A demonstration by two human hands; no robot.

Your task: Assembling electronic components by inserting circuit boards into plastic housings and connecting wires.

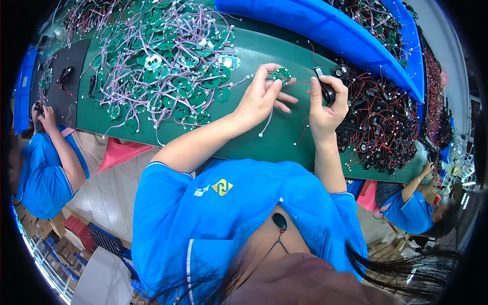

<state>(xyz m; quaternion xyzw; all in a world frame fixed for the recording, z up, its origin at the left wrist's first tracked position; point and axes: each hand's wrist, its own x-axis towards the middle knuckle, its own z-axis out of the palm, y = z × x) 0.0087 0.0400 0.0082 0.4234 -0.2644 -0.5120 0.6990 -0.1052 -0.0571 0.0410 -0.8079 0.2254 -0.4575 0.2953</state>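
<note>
My left hand point(259, 97) pinches a small round green circuit board point(282, 75) between thumb and index finger, its other fingers spread. A pale ribbon cable hangs below that hand. In my right hand point(328, 104) is a black rounded part point(328, 93) with a metal piece at its top, gripped between thumb and fingers. A thin red wire point(303, 82) runs between the two hands; how its ends are fixed is too small to tell. Both hands are raised above the green table point(236, 134).
A big heap of green boards with pale cables point(168, 66) covers the table at left. Black parts with red wires point(381, 122) are piled at right, below a blue bin point(325, 30). Co-workers sit at the far left point(48, 162) and right point(412, 211).
</note>
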